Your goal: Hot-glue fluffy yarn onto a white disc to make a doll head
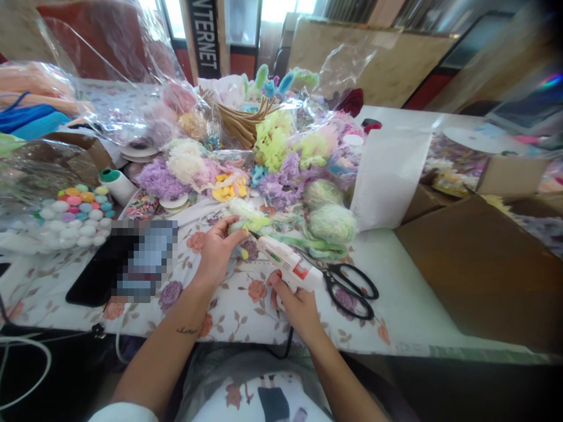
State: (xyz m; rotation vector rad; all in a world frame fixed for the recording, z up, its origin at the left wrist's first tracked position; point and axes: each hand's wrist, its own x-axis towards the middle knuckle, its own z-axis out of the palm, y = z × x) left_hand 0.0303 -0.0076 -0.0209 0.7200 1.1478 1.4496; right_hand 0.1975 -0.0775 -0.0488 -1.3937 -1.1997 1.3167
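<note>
My right hand (294,302) is wrapped round the grip of a white hot glue gun (284,258) with an orange-red part near its back. The gun's dark nozzle points left, at or very near the fingertips of my left hand (222,243). Those fingers are closed in a pinch on a small pale yellow-green fluffy piece (246,220); its exact shape is partly hidden. Beside the gun, on the right, lie scissors (352,287) with black handles, their blades partly covered. Just behind are balls of pale green fuzzy yarn (332,223).
A flowered cloth (176,316) covers the table. Fluffy trims in purple, cream and yellow-green (275,138) pile up at the back. On the left are a phone (99,269) and a bag of pompoms (77,214). A cardboard box (479,269) stands at right.
</note>
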